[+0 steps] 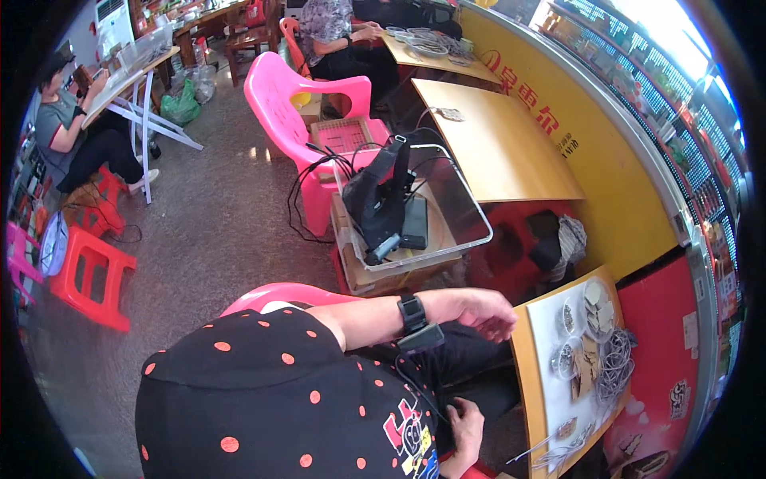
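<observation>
My left hand (pixel 487 314) hovers just off the near edge of a small wooden table (pixel 523 375), its fingers loosely bent and apart, with nothing visible in them. A black watch-like device and a grey box are strapped on that wrist. Lower down, my right hand (pixel 467 427) rests on my dark trousers, fingers relaxed and holding nothing I can see. On the table lies a white sheet (pixel 546 335) bearing round clear containers (pixel 565 359) of small parts, a bundle of grey cords (pixel 614 366) and flat brown pieces (pixel 585 375). Loose cord ends (pixel 550 457) trail at its near corner.
A clear plastic bin (pixel 471 243) with black gear and cables stands beside a pink chair (pixel 271 96). Another wooden table (pixel 503 152) adjoins the yellow wall (pixel 590 136). Red stools (pixel 94 275) stand left; two people sit at tables farther off.
</observation>
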Demonstrator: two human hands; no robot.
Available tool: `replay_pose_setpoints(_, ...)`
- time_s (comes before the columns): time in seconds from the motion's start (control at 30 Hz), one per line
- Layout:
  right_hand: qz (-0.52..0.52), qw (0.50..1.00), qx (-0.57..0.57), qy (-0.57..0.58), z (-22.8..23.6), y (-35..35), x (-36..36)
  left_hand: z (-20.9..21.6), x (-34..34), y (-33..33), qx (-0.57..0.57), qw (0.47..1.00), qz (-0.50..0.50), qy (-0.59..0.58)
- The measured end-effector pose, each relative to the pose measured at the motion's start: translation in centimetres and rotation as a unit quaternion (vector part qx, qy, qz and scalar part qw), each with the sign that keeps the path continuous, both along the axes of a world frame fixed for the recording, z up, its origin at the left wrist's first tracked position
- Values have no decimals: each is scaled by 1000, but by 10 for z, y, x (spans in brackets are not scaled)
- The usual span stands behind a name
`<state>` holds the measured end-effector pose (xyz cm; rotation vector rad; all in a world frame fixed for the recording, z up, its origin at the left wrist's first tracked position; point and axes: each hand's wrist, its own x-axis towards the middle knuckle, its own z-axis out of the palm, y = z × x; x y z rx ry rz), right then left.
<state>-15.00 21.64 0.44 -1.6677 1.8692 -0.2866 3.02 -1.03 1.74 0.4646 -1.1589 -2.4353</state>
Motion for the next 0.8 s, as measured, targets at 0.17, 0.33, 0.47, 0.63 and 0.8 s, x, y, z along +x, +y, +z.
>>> replay_pose_setpoints(0.17,-32,996,34,-80,13,1,10,37,16,-9,-18,997,64,37)
replay_pose_setpoints(0.33,-49,971,116,-202,37,16,6,22,17,-1,-14,998,44,-39)
replay_pose_setpoints(0.47,-162,926,193,-282,65,27,11,32,19,-7,-71,992,76,-69)
replay_pose_setpoints(0.63,-39,980,-3,-194,25,10,4,106,77,-36,-382,856,154,-313)
replay_pose_setpoints(0.8,-27,976,50,-212,28,-15,11,158,139,-86,-521,481,166,-686)
